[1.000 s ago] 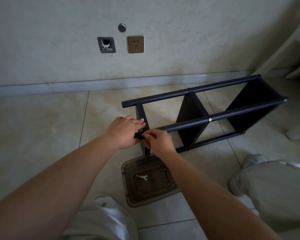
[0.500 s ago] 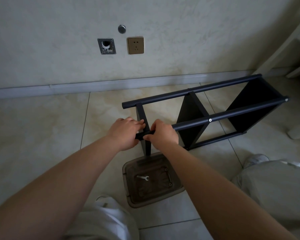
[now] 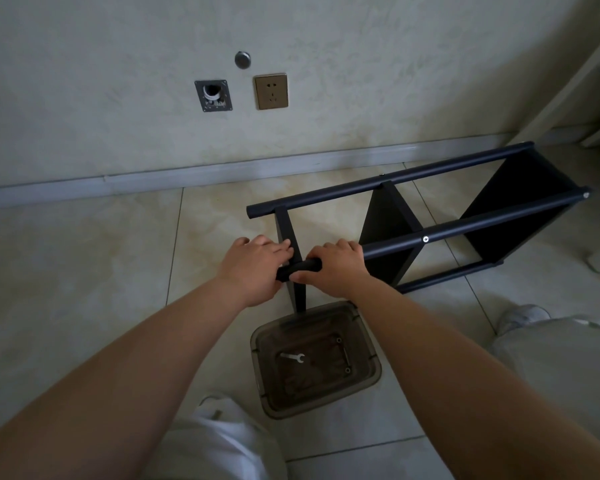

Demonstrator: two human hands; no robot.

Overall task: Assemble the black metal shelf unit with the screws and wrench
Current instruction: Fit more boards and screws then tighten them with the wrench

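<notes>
- The floor (image 3: 84, 271) is pale tile, running out under and around both hands to a wall (image 3: 361, 81) beyond them.
- The shelf (image 3: 430, 223) lies on its side on the floor, stretching from the hands away to their right; two long black tubes run along its top with dark panels between them.
- A brown bin (image 3: 314, 362) sits on the floor just nearer than the hands, between the two forearms, touching or just below the shelf's near end bar.
- The left hand (image 3: 253, 268) is at the near tube's left end, fingers curled over it beside the upright end bar; how firmly it grips I cannot tell.
- The right hand (image 3: 336, 265) wraps the same tube just right of the left hand, thumb underneath, fingers over the top.
- A socket (image 3: 271, 91) is set in the wall well beyond the hands.
- A small wrench (image 3: 292, 357) lies flat in the bin, below the hands.
- A screw (image 3: 425, 239) shows silver on the near tube, right of the right hand.
</notes>
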